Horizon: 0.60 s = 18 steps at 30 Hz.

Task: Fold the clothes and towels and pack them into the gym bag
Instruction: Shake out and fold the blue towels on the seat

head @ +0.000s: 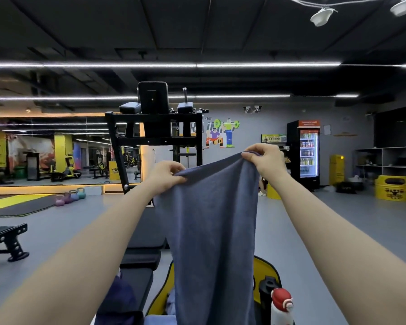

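A blue-grey towel [211, 231] hangs lengthwise in the air in front of me. My left hand [167, 173] pinches its top left corner. My right hand [265, 158] pinches the top right corner, a little higher. The towel's lower end drops over the open yellow and black gym bag [264, 268] at the bottom middle and hides most of it. A dark purple garment [122, 299] lies on the black bench to the left of the bag. Pale blue fabric [158, 319] shows at the bag's near edge.
A black padded bench [138, 275] runs forward under the towel. A black bottle [268, 294] and a white bottle with a red cap [282, 306] stand at the bag's right. Another bench [5, 240] is at the left; a black rack [155, 127] stands ahead.
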Each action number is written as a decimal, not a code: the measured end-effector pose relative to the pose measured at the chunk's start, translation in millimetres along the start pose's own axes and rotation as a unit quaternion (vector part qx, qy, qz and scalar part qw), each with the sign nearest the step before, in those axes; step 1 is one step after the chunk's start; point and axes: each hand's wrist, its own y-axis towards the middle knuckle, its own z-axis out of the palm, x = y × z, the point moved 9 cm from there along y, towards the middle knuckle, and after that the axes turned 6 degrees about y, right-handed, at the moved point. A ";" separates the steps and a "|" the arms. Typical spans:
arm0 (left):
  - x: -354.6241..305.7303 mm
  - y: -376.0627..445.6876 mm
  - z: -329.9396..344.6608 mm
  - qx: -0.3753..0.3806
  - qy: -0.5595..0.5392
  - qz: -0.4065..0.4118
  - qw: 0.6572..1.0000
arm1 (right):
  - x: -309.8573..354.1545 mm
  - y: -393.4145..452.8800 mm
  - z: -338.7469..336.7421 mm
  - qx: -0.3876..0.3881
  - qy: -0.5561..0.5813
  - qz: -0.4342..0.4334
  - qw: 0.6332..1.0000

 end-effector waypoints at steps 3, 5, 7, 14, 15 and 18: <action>8.7 -7.9 -14.6 -0.085 -0.023 -0.004 0.996 | -5.0 -3.3 -12.6 -0.043 -0.009 0.006 0.999; 15.7 -12.7 -20.7 -0.126 -0.034 -0.021 0.991 | -7.9 -5.6 -18.5 -0.058 -0.014 0.005 0.998; 21.0 -16.5 -26.7 -0.155 -0.055 -0.036 0.986 | -9.8 -8.5 -26.8 -0.076 -0.024 0.009 0.997; -4.8 -24.4 -46.3 -0.222 -0.107 0.005 0.969 | -3.2 -23.0 -55.6 -0.122 -0.033 0.007 0.992; -8.0 -25.0 -48.6 -0.227 -0.124 0.009 0.966 | -0.3 -25.2 -59.6 -0.128 -0.029 0.004 0.991; -16.5 -26.4 -56.5 -0.237 -0.144 0.015 0.961 | 9.6 -30.3 -71.4 -0.134 -0.029 -0.008 0.991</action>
